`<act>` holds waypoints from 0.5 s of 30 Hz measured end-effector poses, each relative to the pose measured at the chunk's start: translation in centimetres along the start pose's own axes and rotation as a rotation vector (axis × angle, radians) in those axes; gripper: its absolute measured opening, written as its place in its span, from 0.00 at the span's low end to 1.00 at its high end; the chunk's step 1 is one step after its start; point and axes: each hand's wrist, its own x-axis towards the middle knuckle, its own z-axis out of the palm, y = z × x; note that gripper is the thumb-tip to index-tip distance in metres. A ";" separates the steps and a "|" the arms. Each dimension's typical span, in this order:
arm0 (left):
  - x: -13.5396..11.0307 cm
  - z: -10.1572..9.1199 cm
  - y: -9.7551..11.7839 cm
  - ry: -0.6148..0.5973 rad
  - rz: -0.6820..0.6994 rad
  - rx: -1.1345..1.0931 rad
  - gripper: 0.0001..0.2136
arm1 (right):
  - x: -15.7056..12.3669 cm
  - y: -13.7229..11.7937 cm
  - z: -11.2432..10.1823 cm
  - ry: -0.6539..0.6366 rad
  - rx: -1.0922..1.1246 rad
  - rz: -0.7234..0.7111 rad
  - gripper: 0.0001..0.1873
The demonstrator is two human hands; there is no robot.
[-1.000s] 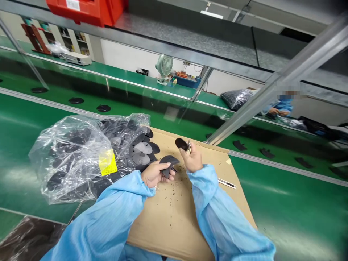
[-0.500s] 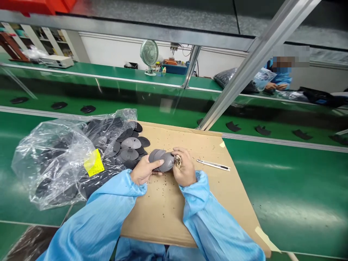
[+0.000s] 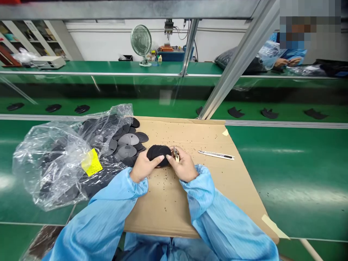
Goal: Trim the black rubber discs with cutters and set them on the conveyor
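My left hand (image 3: 143, 166) grips a small stack of dark round plastic discs (image 3: 157, 153) over a cardboard sheet (image 3: 174, 203). My right hand (image 3: 183, 166) touches the stack's right edge and holds a small metal tool (image 3: 176, 154) between its fingers. Just left of my hands, more grey and black discs (image 3: 127, 141) spill from a clear plastic bag (image 3: 62, 159) with a yellow label (image 3: 91, 162). Both arms wear light blue sleeves.
A slim knife (image 3: 216, 155) lies on the cardboard to the right. Dark crumbs dot the sheet. Behind runs a green conveyor (image 3: 152, 105) with black parts (image 3: 235, 112) on it. A metal strut (image 3: 233, 65) slants up. Another person works at the far right (image 3: 288, 59).
My right hand came down from a raised position and met the left hand at the disc stack. The camera tilted down and the view rose to show the far bench.
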 end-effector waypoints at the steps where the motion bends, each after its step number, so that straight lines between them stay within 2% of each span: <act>1: 0.0 0.0 0.0 -0.001 0.024 0.009 0.17 | 0.0 0.0 -0.1 -0.014 -0.005 -0.001 0.11; 3: 0.0 0.0 0.0 -0.008 0.037 0.012 0.17 | 0.0 -0.1 -0.1 -0.024 -0.014 -0.005 0.11; 7: 0.0 0.0 -0.3 -0.032 -0.054 -0.055 0.18 | -0.1 0.0 0.1 -0.023 -0.012 -0.027 0.11; 10: 0.1 -0.2 -0.5 -0.032 -0.078 -0.124 0.16 | -0.1 -0.1 0.2 0.014 0.022 -0.008 0.16; 12: 0.3 -0.5 -0.7 -0.038 0.019 -0.101 0.12 | -0.2 -0.3 0.2 0.018 0.060 -0.013 0.22; 15: 0.4 -1.0 -0.6 -0.110 0.227 -0.039 0.07 | -0.2 -0.8 -0.1 -0.041 0.085 -0.112 0.28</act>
